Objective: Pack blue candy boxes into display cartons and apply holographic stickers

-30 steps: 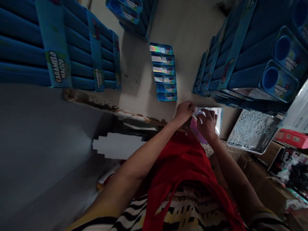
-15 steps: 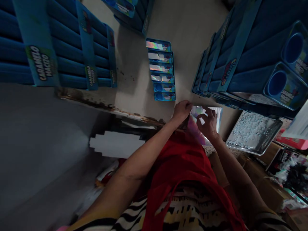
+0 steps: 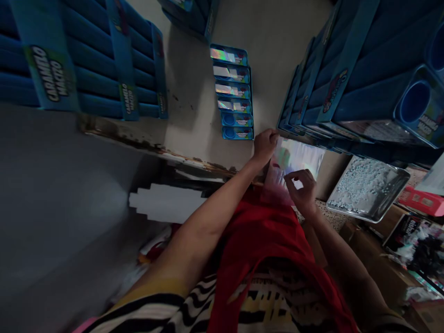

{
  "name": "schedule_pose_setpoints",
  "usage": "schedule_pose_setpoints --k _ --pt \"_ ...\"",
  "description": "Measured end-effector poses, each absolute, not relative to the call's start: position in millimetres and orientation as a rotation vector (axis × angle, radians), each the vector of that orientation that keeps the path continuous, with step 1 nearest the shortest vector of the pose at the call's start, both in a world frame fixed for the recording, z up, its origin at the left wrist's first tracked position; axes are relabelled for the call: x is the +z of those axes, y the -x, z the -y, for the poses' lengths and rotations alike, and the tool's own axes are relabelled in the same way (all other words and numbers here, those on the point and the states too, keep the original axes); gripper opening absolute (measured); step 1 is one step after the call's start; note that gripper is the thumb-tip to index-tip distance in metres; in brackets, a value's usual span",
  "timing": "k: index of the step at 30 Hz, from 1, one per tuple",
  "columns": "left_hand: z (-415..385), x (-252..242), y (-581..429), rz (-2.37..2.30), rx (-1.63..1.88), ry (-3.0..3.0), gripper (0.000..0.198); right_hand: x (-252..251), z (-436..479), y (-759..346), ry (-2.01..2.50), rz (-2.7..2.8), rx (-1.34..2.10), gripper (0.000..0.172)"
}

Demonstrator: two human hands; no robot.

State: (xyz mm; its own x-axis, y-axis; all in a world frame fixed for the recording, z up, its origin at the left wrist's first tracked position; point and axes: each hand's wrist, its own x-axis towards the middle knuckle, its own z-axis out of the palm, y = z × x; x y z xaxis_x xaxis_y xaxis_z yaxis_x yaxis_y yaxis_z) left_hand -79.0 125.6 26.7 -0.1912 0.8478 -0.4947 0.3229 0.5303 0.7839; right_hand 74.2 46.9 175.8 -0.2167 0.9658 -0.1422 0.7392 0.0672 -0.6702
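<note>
A shiny iridescent sheet lies at the table's front edge, its lower pinkish part hanging over my red apron. At its upper left corner is my left hand, fingers closed on the sheet's edge. Over the sheet's lower part is my right hand, thumb and forefinger curled together in a pinch; whatever is between the tips is too small to make out. Ahead stands a row of blue boxes labelled "Caramelo Macizo". Shiny strips cover the left part of several; the two nearest show bare round blue spots.
Stacked blue cartons stand at the left and right, with another stack at the back. A metal tray of small pale pellets sits at the right. The table's front edge is worn.
My right hand has drawn back toward me from the sheet's upper part, still pinched. The left hand stays by the sheet's corner. The whole view has shifted slightly.
</note>
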Motion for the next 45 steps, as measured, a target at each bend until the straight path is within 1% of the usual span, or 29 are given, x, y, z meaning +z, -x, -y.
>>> schedule_pose_setpoints --k 3,6,8,12,14,15,18,22,24,28,32,36,41,45 --pt "-112.4 38.3 76.8 -1.714 0.808 -0.974 0.034 200.5 -48.6 -63.3 1.809 1.619 1.137 0.008" --pt "-75.6 64.2 82.4 -1.692 0.973 -0.926 0.04 209.6 -59.4 -48.3 1.82 1.311 1.403 0.015" --pt "-49.1 84.0 91.4 -1.667 1.056 -0.707 0.044 211.0 -66.3 -37.5 1.776 1.185 1.539 0.019" --pt "-23.5 116.0 118.4 -1.295 1.076 -0.064 0.079 212.9 -73.0 -18.9 1.744 1.088 1.662 0.022" --pt "-23.8 126.9 131.7 -1.146 1.075 0.065 0.084 213.4 -74.5 -12.1 1.752 1.074 1.683 0.022" --pt "-25.1 131.2 137.1 -1.124 1.092 0.084 0.081 213.2 -75.3 -9.3 1.754 1.07 1.695 0.022" --pt "-27.8 138.7 147.6 -1.173 1.162 0.074 0.062 209.1 -79.2 -1.6 1.743 1.058 1.744 0.022" --pt "-31.3 136.8 159.5 -1.312 1.193 0.047 0.052 192.2 -90.0 13.8 1.761 1.081 1.722 0.025" --pt "-38.1 132.7 170.8 -1.428 1.238 -0.007 0.046 178.5 -99.2 26.5 1.799 1.151 1.631 0.028" --pt "-64.9 123.3 200.6 -1.705 1.302 -0.225 0.027 148.4 -123.8 56.4 1.825 1.419 1.361 0.036" --pt "-93.9 111.9 222.8 -1.783 1.247 -0.318 0.014 127.5 -145.8 76.6 1.83 1.579 1.169 0.033" --pt "-106.4 100.4 230.0 -1.748 1.233 -0.315 0.01 118.1 -154.5 82.8 1.891 1.652 1.077 0.027" --pt "-106.6 91.4 231.3 -1.726 1.23 -0.299 0.012 113.7 -154.2 85.4 1.922 1.702 0.995 0.027" --pt "-107.2 87.9 233.9 -1.728 1.224 -0.284 0.011 112.1 -153.9 87.7 1.938 1.687 1.007 0.026"
